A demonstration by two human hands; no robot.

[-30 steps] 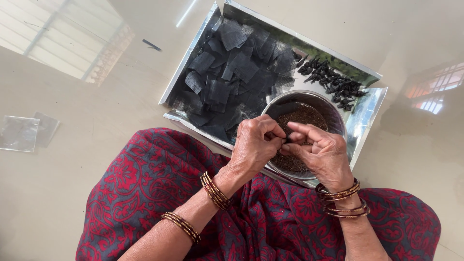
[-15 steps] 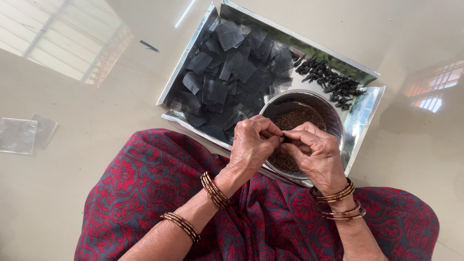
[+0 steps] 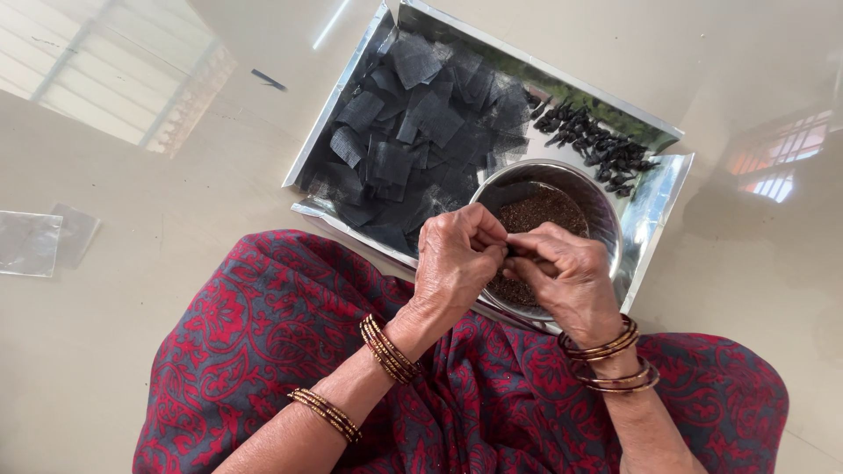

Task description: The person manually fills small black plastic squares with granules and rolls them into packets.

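My left hand and my right hand meet fingertip to fingertip over a round steel bowl of dark brown granules. Both pinch one small dark piece between them; it is mostly hidden by the fingers. The bowl stands on a shiny metal tray. A heap of black mesh squares fills the tray's left part. Several small dark rolled pieces lie along its far right side. Bangles ring both wrists.
My lap in red and grey patterned cloth takes up the lower frame. The tray rests on a glossy beige floor. Two clear plastic sheets lie at the far left. A small dark strip lies left of the tray.
Both hands stay together over the bowl, with the fingers shifting slightly around the small piece. Nothing else has moved.
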